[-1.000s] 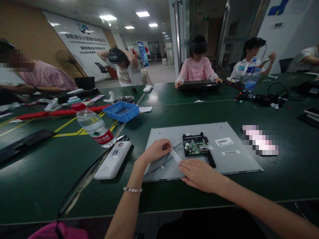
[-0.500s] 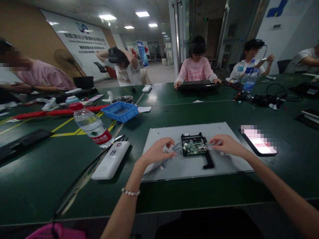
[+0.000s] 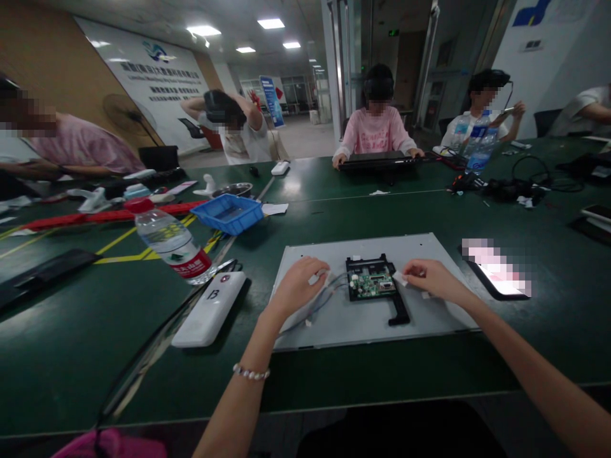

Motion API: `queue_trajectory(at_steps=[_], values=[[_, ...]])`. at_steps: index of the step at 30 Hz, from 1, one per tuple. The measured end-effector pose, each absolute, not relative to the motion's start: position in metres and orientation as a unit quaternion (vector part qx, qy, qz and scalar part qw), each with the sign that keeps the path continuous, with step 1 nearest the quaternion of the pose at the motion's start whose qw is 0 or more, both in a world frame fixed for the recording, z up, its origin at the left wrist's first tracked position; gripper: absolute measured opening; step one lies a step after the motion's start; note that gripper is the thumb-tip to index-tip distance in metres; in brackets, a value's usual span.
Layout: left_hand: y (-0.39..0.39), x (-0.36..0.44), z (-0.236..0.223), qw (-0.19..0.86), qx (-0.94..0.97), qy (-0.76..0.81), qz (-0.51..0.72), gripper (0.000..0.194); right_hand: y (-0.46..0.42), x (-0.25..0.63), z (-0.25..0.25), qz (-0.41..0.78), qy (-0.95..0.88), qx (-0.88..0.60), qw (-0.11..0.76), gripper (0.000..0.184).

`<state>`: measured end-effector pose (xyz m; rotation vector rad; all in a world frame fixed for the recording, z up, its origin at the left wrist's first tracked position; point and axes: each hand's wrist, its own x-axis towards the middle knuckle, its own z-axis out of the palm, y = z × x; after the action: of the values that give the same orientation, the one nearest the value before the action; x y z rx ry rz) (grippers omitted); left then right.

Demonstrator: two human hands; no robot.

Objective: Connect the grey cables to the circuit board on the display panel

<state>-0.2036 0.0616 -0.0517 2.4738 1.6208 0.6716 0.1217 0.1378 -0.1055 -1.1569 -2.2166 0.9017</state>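
A green circuit board [image 3: 372, 285] in a black plastic frame [image 3: 398, 310] lies on the grey metal panel [image 3: 329, 334]. Left of the board, my left hand [image 3: 300, 286] is over the panel with its fingers curled together; what they hold, if anything, is hidden. Thin grey cables [image 3: 329, 291] run from the board toward that hand. On the other side, my right hand [image 3: 434, 280] pinches a small whitish strip [image 3: 401, 278] beside the frame's right edge.
Left of the panel are a white power bank [image 3: 210, 312], a tilted water bottle [image 3: 174, 245] and a blue tray [image 3: 229, 215]. A lit phone [image 3: 496, 270] lies to the right. Several people sit around the green table [image 3: 382, 369].
My left hand has turned, its fingers now curled over instead of pinching a pale strip in view. My right hand has shifted slightly, and its strip now tilts beside the frame.
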Motion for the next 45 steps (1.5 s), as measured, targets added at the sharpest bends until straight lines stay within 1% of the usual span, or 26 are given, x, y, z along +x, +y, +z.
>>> queue_trajectory(at_steps=[3, 5, 9, 12, 14, 18, 21, 24, 30, 33, 35, 38, 41, 43, 45], values=[[0.064, -0.209, -0.053, -0.051, 0.813, 0.546, 0.198, 0.021, 0.143, 0.13, -0.106, 0.306, -0.79, -0.471, 0.243, 0.019], [0.066, -0.212, -0.056, -0.075, 0.819, 0.542, 0.171, 0.022, 0.146, 0.136, -0.108, 0.273, -0.786, -0.501, 0.239, 0.02], [0.068, -0.215, -0.062, -0.054, 0.838, 0.528, 0.127, 0.02, 0.15, 0.145, -0.118, 0.187, -0.793, -0.533, 0.229, 0.022], [0.069, -0.216, -0.065, -0.033, 0.84, 0.529, 0.114, 0.019, 0.151, 0.145, -0.122, 0.116, -0.793, -0.544, 0.25, 0.027], [0.068, -0.217, -0.066, -0.02, 0.837, 0.534, 0.118, 0.019, 0.151, 0.138, -0.118, 0.09, -0.805, -0.522, 0.268, 0.03], [0.068, -0.217, -0.068, -0.008, 0.832, 0.539, 0.126, 0.019, 0.154, 0.107, -0.1, 0.12, -0.858, -0.422, 0.266, 0.029], [0.068, -0.217, -0.07, -0.024, 0.829, 0.543, 0.127, 0.023, 0.16, 0.074, -0.089, 0.144, -0.892, -0.357, 0.236, 0.029], [0.068, -0.216, -0.073, -0.037, 0.826, 0.548, 0.128, 0.028, 0.167, 0.044, -0.085, 0.132, -0.918, -0.32, 0.193, 0.03], [0.069, -0.217, -0.078, -0.034, 0.822, 0.552, 0.135, 0.029, 0.171, 0.014, -0.083, 0.076, -0.925, -0.346, 0.134, 0.022], [0.069, -0.218, -0.079, -0.025, 0.825, 0.547, 0.139, 0.029, 0.17, 0.01, -0.084, 0.061, -0.926, -0.355, 0.117, 0.022], [0.07, -0.218, -0.079, -0.02, 0.827, 0.545, 0.138, 0.028, 0.169, 0.01, -0.086, 0.055, -0.924, -0.36, 0.118, 0.023], [0.07, -0.218, -0.079, -0.015, 0.828, 0.545, 0.134, 0.027, 0.172, 0.018, -0.085, 0.045, -0.913, -0.379, 0.143, 0.023], [0.071, -0.219, -0.081, -0.014, 0.829, 0.543, 0.137, 0.027, 0.178, 0.038, -0.082, 0.005, -0.896, -0.41, 0.17, 0.023], [0.072, -0.219, -0.082, -0.019, 0.829, 0.542, 0.137, 0.025, 0.183, 0.057, -0.082, -0.026, -0.886, -0.431, 0.165, 0.024], [0.073, -0.22, -0.083, -0.024, 0.831, 0.54, 0.131, 0.023, 0.187, 0.074, -0.086, -0.04, -0.884, -0.444, 0.141, 0.023]])
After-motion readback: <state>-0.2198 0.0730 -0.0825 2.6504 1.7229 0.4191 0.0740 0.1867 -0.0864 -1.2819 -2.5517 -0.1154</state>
